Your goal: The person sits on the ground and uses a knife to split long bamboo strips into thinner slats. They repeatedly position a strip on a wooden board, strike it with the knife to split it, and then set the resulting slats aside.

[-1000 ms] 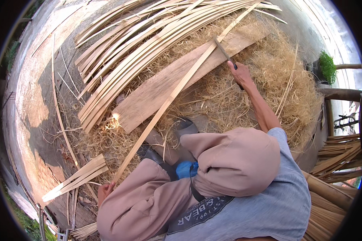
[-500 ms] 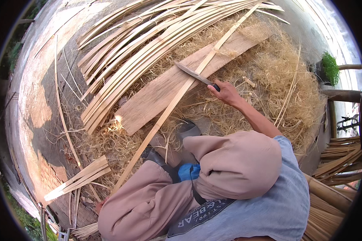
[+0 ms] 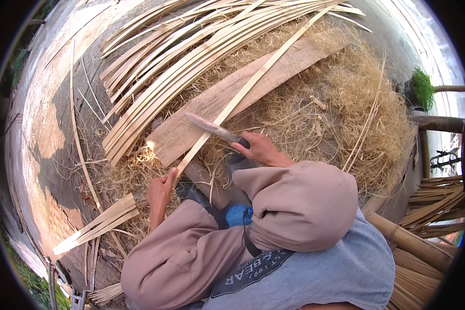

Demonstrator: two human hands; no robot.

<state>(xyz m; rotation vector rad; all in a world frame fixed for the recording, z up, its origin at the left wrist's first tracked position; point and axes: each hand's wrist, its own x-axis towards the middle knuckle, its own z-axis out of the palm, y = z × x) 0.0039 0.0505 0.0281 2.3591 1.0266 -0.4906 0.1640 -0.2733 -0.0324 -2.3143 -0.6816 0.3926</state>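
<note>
A long pale bamboo strip lies slantwise across a brown wooden plank. Its near end is pinched between the thumb and fingers of my left hand, just beyond my left knee. My right hand is wrapped round the dark handle of a knife. The blade, slightly blurred, crosses the strip near the plank's close edge; whether it touches cannot be made out. Curly shavings lie around the plank.
Many long bamboo strips are spread beyond the plank. A short bunch of strips lies at left. On the right are a thick bamboo pole, more bundled strips and a green plant.
My right hand has drawn the knife toward me along the strip. My left hand has come forward from beside my knee, and the strip's near end now sits farther from my body.
</note>
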